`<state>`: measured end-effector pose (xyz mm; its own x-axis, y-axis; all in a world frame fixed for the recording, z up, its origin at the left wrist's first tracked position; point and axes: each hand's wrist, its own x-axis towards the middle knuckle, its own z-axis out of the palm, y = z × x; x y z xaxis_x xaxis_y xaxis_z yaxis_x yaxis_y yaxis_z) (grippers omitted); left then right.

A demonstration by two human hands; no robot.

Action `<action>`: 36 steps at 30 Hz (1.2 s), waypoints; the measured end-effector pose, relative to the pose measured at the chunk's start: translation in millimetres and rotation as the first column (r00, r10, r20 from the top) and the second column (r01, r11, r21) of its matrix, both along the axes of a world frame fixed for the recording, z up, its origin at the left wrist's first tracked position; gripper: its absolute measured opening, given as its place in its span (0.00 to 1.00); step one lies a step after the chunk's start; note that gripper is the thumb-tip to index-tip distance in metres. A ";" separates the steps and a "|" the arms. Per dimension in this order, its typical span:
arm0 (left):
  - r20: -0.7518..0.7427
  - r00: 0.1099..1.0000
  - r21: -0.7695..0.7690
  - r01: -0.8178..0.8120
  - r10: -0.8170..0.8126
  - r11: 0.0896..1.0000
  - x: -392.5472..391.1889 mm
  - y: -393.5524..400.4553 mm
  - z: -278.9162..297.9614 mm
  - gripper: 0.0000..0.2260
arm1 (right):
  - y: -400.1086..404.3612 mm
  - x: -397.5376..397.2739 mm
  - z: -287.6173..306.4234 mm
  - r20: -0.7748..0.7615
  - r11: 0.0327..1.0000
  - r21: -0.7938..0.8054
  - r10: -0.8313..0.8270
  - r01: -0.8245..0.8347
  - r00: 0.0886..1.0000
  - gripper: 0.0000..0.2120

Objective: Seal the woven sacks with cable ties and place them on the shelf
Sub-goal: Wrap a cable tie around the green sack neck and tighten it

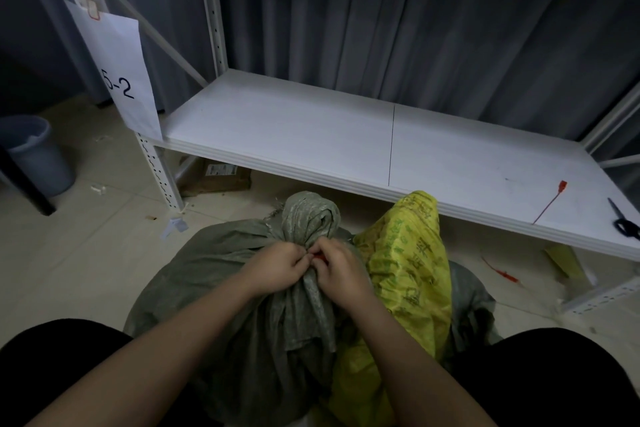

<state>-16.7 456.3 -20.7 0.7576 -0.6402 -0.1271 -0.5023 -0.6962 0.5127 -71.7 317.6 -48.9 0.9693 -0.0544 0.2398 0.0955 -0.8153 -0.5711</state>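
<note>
A grey-green woven sack (214, 274) stands on the floor between my knees, its neck gathered into a bunch. My left hand (277, 267) and my right hand (341, 270) are both closed on that neck, pinching a red cable tie (319, 256) of which only a small bit shows between the fingers. A yellow printed woven sack (412, 270) leans against the grey one on the right. The white shelf (311, 135) lies just beyond the sacks, low and wide. A spare red cable tie (550, 203) rests near the shelf's front right edge.
Black scissors (623, 220) lie at the shelf's right end. Another red tie (502, 272) is on the floor under the shelf. A paper sign reading "5-2" (124, 80) hangs on the left upright. A grey bin (38, 156) stands at far left, and a cardboard box (218, 178) sits under the shelf.
</note>
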 end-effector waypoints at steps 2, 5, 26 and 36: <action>0.014 1.000 -0.020 -0.023 0.024 1.000 -0.2 -0.8 -4.9 0.14 | -1.7 1.3 -0.5 0.000 1.000 -0.004 0.001 -0.001 1.000 0.04; 0.025 0.999 -0.048 -0.045 0.046 0.998 0.4 -1.5 -10.5 0.14 | -3.4 5.6 1.0 0.007 1.000 -0.013 0.005 -0.005 1.000 0.04; 0.028 0.998 0.097 -0.067 0.064 0.993 15.4 -7.8 -10.4 0.14 | 13.5 19.8 16.5 -0.496 0.675 0.588 -0.136 0.447 0.858 0.18; -0.305 0.952 -0.068 -0.026 0.004 0.997 5.0 18.6 15.2 0.06 | 15.9 29.5 34.3 -0.719 0.447 0.632 0.034 0.633 0.694 0.13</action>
<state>-11.7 474.9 -5.6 0.6997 -0.6444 -0.3085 -0.3043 -0.6595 0.6873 -42.2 333.4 -14.5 0.7204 -0.2060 -0.6623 -0.6456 0.1495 -0.7488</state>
